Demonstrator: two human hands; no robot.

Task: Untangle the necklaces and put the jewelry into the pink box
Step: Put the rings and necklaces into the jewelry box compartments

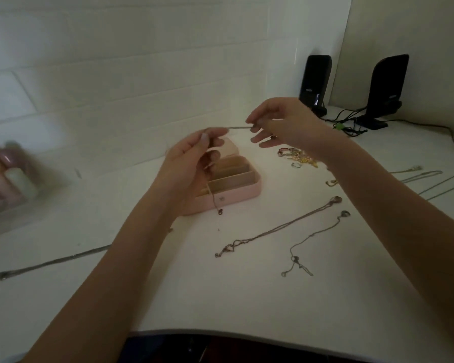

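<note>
while a thin chain [237,127] is pinched taut between the left hand [194,155] and right hand [281,121], its tail is hung over the open pink box [247,191] on the tabletop [220,297], seemingly to be lowered in

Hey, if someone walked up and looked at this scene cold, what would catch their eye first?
First, the left hand and right hand raised mid-frame, pinching a thin chain stretched between them, its tail dangling over the open pink box on the white table. Next, the loose necklaces laid out right of the box, and the colourful jewelry pile just behind them.
</note>
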